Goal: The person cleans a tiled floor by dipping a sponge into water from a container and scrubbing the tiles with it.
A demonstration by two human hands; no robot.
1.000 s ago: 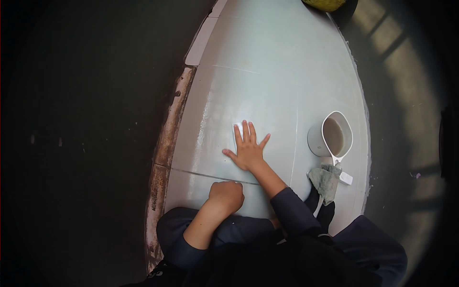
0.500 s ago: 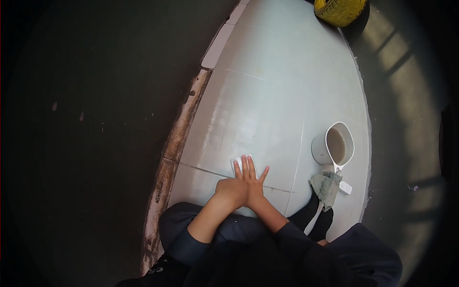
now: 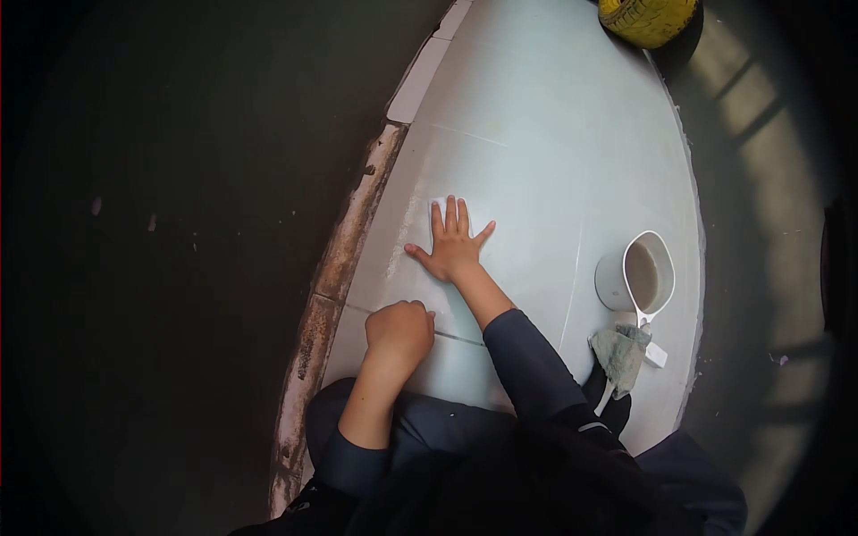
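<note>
Head view: right hand [image 3: 458, 254] now farther forward

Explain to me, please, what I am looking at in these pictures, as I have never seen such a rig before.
There is no machine here: these are a person's bare hands, and every picture comes from one camera worn on the head, looking forward and down. The right hand is spread flat over a small white pad on a pale tiled surface. The left hand is a fist; I cannot see anything in it. To the right stand a white jug of cloudy liquid, a grey cloth by its handle, and a small white block.
</note>
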